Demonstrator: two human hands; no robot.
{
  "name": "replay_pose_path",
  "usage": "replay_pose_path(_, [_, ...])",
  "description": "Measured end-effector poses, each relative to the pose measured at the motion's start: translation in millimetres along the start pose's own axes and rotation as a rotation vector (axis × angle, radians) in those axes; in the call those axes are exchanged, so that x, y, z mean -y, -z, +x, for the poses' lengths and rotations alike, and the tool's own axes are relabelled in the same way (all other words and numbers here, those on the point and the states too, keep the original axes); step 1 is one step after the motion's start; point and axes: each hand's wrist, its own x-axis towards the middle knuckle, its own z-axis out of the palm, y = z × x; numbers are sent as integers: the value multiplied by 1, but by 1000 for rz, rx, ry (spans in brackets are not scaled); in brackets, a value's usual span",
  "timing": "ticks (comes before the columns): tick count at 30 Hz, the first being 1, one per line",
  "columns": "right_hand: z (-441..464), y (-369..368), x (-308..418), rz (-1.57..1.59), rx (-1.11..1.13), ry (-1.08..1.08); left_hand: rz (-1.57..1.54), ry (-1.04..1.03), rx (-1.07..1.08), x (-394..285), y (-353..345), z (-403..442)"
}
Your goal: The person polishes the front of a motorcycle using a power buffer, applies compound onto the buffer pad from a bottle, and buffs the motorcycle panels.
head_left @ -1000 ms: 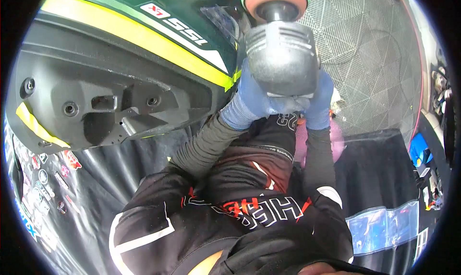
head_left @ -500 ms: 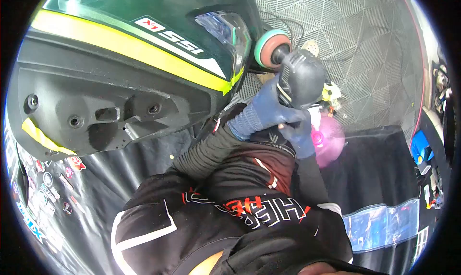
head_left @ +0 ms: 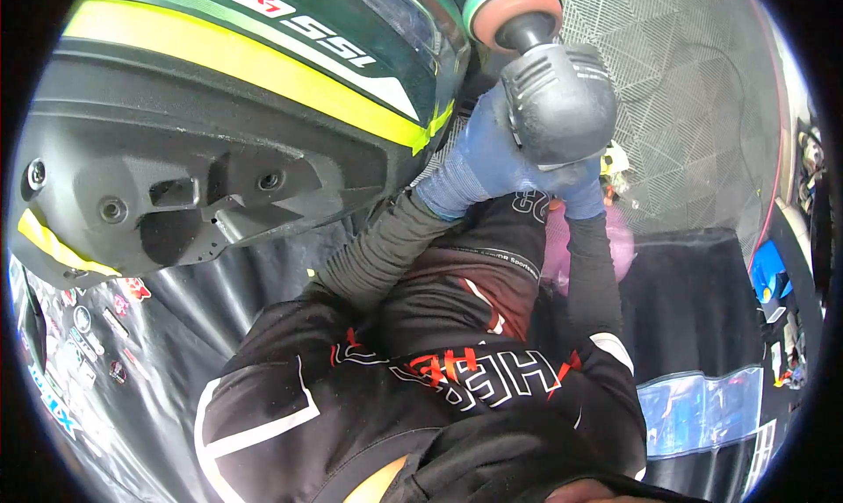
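A black cordless-looking polisher [head_left: 566,104] is raised in front of me, its orange and green foam pad [head_left: 518,16] pointing away at the top of the view. My left hand [head_left: 483,147], in a blue knit glove, is closed around the polisher's left side near the head. Under the tool's rear end is my right hand [head_left: 580,189], also gloved and closed on it, its fingers mostly hidden by the housing. Beside the pad, on the left, stands a dark green and black vehicle body panel [head_left: 211,108] marked 155 LX. The pad appears apart from it.
Yellow masking tape [head_left: 237,68] runs along the panel's lower edge. A pink translucent round object [head_left: 606,240] sits behind my right forearm. Grey patterned floor tiles [head_left: 685,108] lie beyond. Right of me are a black cover with a clear pocket [head_left: 702,411] and a blue item [head_left: 768,270].
Both hands have lifted the polisher up and away from me, and it looks larger. My right hand has moved up against the tool's underside. The view has shifted slightly over the panel.
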Motion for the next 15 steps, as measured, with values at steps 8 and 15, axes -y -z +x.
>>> replay_pose_path(8, [-53, -44, -7, 238, -162, -152, 162, 155, -124, 28, -12, -30])
replay_pose_path(15, [-81, -68, -1, 364, -212, -249, 334, 270, -85, 20, -10, -33])
